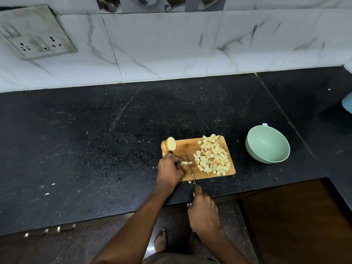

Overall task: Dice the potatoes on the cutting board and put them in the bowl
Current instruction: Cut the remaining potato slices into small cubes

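Note:
A wooden cutting board (183, 147) lies on the black counter. A heap of diced potato (213, 156) covers its right half. A potato half (169, 144) stands at the board's far left corner. My left hand (169, 171) pinches a potato strip (186, 163) against the board. My right hand (203, 210) grips the handle of a knife (190, 169), whose thin blade lies across the strip. A pale green bowl (267, 143) stands to the right of the board with nothing visible in it.
The black stone counter (95, 140) runs left to a tiled wall with a socket plate (36, 35). A blue item (347, 103) sits at the far right edge. One potato bit (189, 182) lies just off the board's near edge. My bare feet show below the counter edge.

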